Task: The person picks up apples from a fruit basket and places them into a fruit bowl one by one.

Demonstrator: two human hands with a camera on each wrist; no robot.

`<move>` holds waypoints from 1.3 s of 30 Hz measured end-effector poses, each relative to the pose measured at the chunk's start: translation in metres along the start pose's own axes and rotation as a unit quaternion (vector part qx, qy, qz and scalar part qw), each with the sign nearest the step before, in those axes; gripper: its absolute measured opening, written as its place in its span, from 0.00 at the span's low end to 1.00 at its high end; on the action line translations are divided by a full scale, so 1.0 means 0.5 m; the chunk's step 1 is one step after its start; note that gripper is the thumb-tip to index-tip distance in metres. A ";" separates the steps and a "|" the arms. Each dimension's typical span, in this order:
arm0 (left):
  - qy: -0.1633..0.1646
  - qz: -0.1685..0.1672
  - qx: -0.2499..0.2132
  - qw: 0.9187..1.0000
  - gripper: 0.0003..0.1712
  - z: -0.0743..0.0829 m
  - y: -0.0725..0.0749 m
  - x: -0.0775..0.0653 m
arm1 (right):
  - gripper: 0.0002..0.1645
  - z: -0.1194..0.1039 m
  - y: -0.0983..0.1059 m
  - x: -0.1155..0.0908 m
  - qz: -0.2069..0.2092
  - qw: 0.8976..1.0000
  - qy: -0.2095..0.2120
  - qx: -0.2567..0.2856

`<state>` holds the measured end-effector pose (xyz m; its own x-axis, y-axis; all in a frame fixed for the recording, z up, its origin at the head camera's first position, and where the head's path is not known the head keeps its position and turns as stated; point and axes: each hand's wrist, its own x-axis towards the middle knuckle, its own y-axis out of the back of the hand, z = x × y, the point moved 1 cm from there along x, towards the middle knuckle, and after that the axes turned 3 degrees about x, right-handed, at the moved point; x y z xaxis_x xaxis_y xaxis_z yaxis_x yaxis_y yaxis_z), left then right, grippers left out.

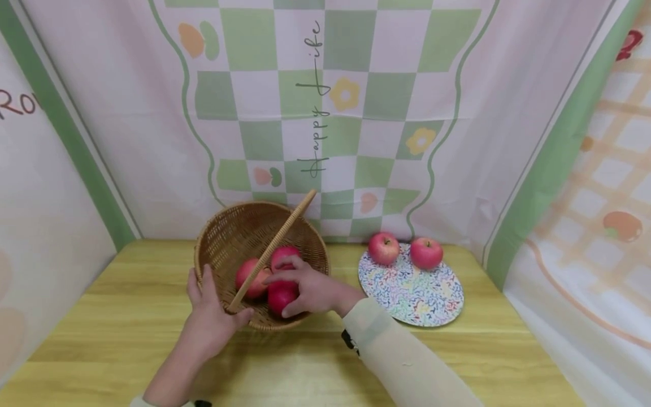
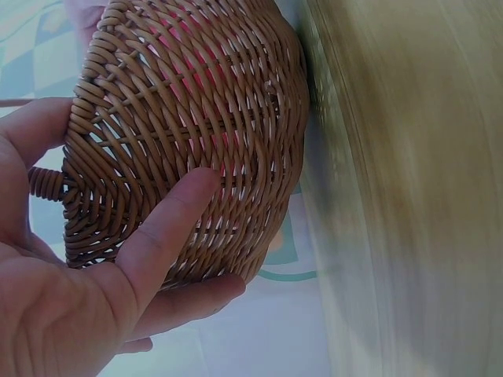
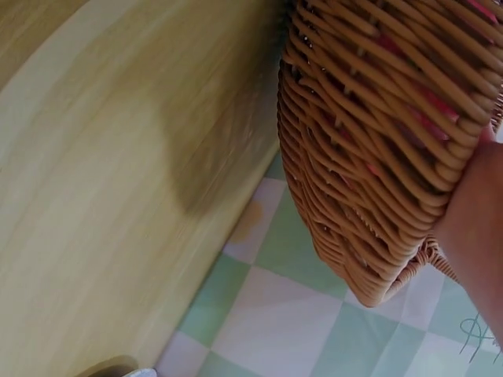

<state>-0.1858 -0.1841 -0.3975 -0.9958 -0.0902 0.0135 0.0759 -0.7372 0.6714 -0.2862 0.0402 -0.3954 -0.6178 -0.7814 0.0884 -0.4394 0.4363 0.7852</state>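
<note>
A brown wicker basket (image 1: 218, 243) with a hoop handle (image 1: 277, 240) leans with its mouth toward me. Inside lie three red apples: one at the left (image 1: 249, 277), one behind (image 1: 285, 254) and one at the front (image 1: 282, 298). My left hand (image 1: 211, 325) holds the basket's left rim, thumb inside by the handle's base, fingers spread along the outer weave (image 2: 185, 133). Reaching over the right rim, my right hand (image 1: 312, 288) has its thumb and fingers curled round the front apple. In the right wrist view the basket wall hides those fingers, leaving the wrist visible.
Right of the basket lies a round, multicoloured speckled plate (image 1: 412, 299), with one apple (image 1: 383, 249) at its back left and another (image 1: 426, 253) at its back right. A checkered curtain (image 1: 346, 141) hangs behind the wooden table (image 1: 127, 299), with more cloth at both sides.
</note>
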 end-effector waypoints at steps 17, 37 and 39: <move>-0.013 0.005 -0.006 1.000 0.73 0.006 0.002 0.002 | 0.35 -0.011 -0.008 0.005 -0.047 0.996 -0.008 -0.080; -0.016 0.005 -0.011 1.000 0.72 -0.001 -0.001 -0.004 | 0.47 -0.008 -0.013 0.014 -0.097 0.994 0.008 -0.053; -0.017 0.006 -0.009 1.000 0.72 -0.001 0.000 -0.004 | 0.46 -0.007 -0.013 0.014 -0.094 0.994 0.010 -0.052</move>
<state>-0.1839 -0.1842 -0.3980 -0.9960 -0.0766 0.0464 0.0882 -0.7482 0.6575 -0.2853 0.0304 -0.3974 -0.5177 -0.8539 -0.0537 -0.4750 0.2347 0.8481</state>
